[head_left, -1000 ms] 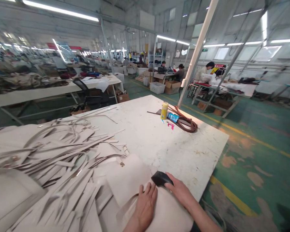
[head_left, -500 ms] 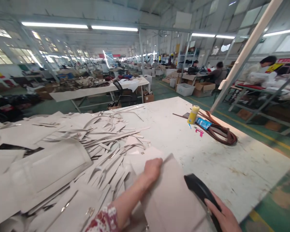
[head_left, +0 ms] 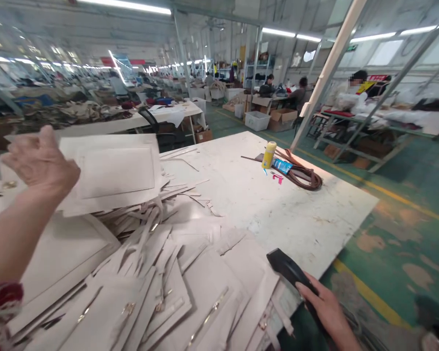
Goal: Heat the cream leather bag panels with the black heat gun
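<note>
My left hand point(head_left: 40, 163) is raised over the left side of the pile, back towards me, with its fingers loosely spread and thumb up. Directly behind it stands a tilted beige bag panel point(head_left: 119, 170) with a stitched rectangle; whether the hand touches it I cannot tell. My right hand point(head_left: 324, 304) is wrapped round a black hand-held tool point(head_left: 290, 268) with a broad, flat nose. The tool's nose hangs just beside the pile of beige pieces point(head_left: 208, 273), which have straps and gold-coloured fittings.
On the pale worktable point(head_left: 289, 219) lie a yellow bottle point(head_left: 269, 155), a blue packet point(head_left: 282, 166), a pink scrap point(head_left: 277, 179) and a coil of brown straps point(head_left: 307, 178). A slanting post point(head_left: 324, 83) rises behind its right edge. People sit at tables farther back.
My left hand has swung left and up from the panel near the tool to the far left of the pile. The right hand keeps the tool. The view has turned right.
</note>
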### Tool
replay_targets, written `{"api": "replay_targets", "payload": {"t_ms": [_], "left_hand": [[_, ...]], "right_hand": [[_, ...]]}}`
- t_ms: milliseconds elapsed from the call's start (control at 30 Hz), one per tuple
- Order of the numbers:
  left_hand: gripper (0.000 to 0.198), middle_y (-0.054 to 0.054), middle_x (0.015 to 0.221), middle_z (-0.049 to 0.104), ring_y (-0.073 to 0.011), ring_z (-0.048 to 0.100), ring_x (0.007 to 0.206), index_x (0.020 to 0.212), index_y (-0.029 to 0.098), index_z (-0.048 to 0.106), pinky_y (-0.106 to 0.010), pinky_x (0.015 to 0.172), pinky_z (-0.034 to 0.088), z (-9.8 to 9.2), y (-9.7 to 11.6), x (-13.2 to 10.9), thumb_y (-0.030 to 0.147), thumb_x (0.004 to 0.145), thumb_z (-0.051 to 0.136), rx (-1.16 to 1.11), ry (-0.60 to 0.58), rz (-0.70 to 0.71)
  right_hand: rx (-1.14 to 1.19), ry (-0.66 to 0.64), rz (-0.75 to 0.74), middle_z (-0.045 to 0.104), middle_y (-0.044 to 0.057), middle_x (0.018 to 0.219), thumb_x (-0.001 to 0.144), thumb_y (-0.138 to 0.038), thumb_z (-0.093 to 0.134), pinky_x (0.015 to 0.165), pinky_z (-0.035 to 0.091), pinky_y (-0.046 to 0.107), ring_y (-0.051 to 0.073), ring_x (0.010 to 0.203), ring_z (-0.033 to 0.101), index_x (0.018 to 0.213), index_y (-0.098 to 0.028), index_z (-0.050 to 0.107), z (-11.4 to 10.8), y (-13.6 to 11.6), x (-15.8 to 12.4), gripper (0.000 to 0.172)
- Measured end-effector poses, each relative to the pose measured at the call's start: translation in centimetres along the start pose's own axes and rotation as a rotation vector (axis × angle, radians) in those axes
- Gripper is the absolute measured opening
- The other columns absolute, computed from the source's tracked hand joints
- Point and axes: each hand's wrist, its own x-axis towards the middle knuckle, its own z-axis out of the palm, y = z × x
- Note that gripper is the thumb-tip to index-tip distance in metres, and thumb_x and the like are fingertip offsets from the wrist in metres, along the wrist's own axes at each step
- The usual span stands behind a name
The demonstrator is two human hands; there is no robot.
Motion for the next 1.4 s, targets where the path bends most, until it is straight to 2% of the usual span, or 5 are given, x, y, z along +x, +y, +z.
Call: {"api": "replay_targets", "payload": {"t_ms": [133, 267, 500, 733, 1400], "left_hand": [[0.046, -0.007, 0.123, 0.046, -0.0355, 0.040, 0.115, 0.122, 0.022, 0.043, -0.061, 0.091, 0.031, 0.6, 1.5, -8.8, 0.042, 0.081, 0.040, -0.162, -0.237, 0.197], [0.030, -0.009, 0.100, 0.060, -0.0233, 0.055, 0.094, 0.099, 0.020, 0.060, -0.041, 0.085, 0.047, -0.6, 7.2, -23.2, 0.038, 0.081, 0.045, -0.613, -0.449, 0.376], [0.027, -0.008, 0.102, 0.058, -0.0203, 0.052, 0.099, 0.106, 0.021, 0.056, -0.036, 0.085, 0.046, -7.8, 16.5, -43.2, 0.024, 0.079, 0.053, -0.949, -0.771, 0.486], [0.024, -0.008, 0.098, 0.055, -0.0241, 0.047, 0.098, 0.100, 0.019, 0.056, -0.043, 0.085, 0.040, -8.9, 17.8, -45.1, 0.022, 0.077, 0.054, -0.893, -0.856, 0.421], [0.045, -0.012, 0.108, 0.053, -0.0281, 0.046, 0.102, 0.107, 0.018, 0.052, -0.047, 0.088, 0.040, -10.5, 17.7, -46.7, 0.020, 0.063, 0.058, -1.062, -0.879, 0.474]], "right_hand": [[-0.002, 0.069, -0.002, 0.072, 0.003, 0.087, 0.063, -0.053, 0.055, 0.071, 0.051, 0.033, 0.026, 0.081, 0.064, 0.106, -0.018, 0.064, 0.0, -0.1, -0.6, 0.056], [-0.070, 0.054, 0.031, 0.072, 0.003, 0.077, 0.066, -0.055, 0.053, 0.068, 0.051, 0.034, 0.025, 0.072, 0.065, 0.116, -0.019, 0.058, -1.2, -0.4, -1.7, 0.062], [-0.103, -0.369, -0.172, 0.067, 0.002, 0.105, 0.065, -0.045, 0.060, 0.088, 0.045, 0.037, 0.028, 0.100, 0.058, 0.110, -0.022, 0.062, 1.7, -2.4, -6.9, 0.051], [-0.148, -0.293, -0.231, 0.065, 0.002, 0.107, 0.076, -0.044, 0.050, 0.088, 0.043, 0.035, 0.025, 0.100, 0.058, 0.119, -0.023, 0.054, 8.0, -4.0, -8.3, 0.047], [-0.196, -0.130, -0.282, 0.065, 0.003, 0.108, 0.076, -0.043, 0.049, 0.086, 0.042, 0.034, 0.023, 0.100, 0.057, 0.118, -0.024, 0.054, 9.3, -8.2, -5.7, 0.046]]}}
